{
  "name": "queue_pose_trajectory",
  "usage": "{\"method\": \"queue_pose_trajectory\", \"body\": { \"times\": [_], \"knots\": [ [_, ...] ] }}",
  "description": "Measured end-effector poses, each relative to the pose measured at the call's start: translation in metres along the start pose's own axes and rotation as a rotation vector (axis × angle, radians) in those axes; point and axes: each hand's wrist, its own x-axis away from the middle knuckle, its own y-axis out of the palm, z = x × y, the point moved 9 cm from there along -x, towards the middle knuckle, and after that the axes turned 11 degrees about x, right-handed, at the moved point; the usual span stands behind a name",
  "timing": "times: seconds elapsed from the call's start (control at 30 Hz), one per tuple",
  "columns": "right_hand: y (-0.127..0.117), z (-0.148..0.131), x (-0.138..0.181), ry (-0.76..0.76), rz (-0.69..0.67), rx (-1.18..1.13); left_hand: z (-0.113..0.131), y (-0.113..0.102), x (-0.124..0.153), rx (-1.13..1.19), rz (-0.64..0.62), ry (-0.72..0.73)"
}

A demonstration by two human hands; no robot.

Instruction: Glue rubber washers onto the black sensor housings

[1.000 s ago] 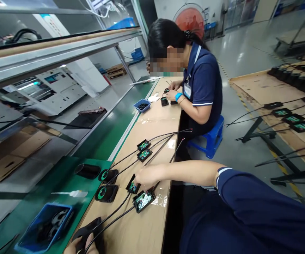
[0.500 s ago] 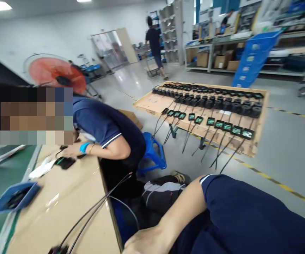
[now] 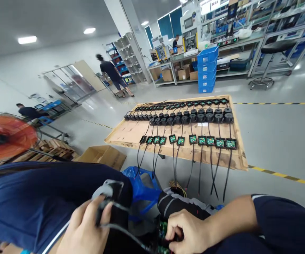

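My left hand is closed round a dark part with a grey round face, held up at the lower left. A dark cable hangs from it toward my right hand. My right hand has its fingers curled at the edge of a green circuit board in a black housing, low in the picture. The fingertips and the lower part of that housing are partly hidden.
A wooden-edged table bears rows of black round parts wired to circuit boards in housings, their cables hanging over the front edge. A blue stool, a co-worker's blue shirt and an orange fan are close by.
The view has swung right, away from the cardboard-topped bench toward the table. My left hand has come into view with the dark part, and my right hand now shows at the circuit board housing.
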Motion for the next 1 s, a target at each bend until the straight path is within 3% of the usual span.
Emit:
{"method": "queue_pose_trajectory", "body": {
  "times": [0.1,0.23,0.43,0.6,0.7,0.8,0.9,1.0],
  "knots": [
    [-0.022,0.016,-0.045,0.149,0.09,-0.076,0.005,0.048,-0.087,-0.109,-0.084,0.112],
    [-0.026,0.037,-0.122,0.337,0.149,-0.215,-0.021,0.119,-0.188,-0.12,-0.267,0.196],
    [-0.03,0.057,-0.248,0.535,0.29,-0.413,-0.072,0.229,-0.312,-0.112,-0.51,0.308],
    [-0.058,0.087,-0.341,0.616,0.465,-0.47,-0.09,0.327,-0.404,-0.073,-0.601,0.443],
    [-0.074,0.112,-0.382,0.654,0.552,-0.472,-0.092,0.379,-0.444,-0.017,-0.621,0.529],
    [-0.086,0.135,-0.409,0.694,0.627,-0.458,-0.087,0.423,-0.467,0.073,-0.638,0.612],
    [-0.09,0.153,-0.426,0.731,0.671,-0.453,-0.079,0.455,-0.477,0.178,-0.647,0.649],
    [-0.087,0.166,-0.44,0.748,0.683,-0.456,-0.08,0.473,-0.484,0.274,-0.623,0.593]
  ]
}}
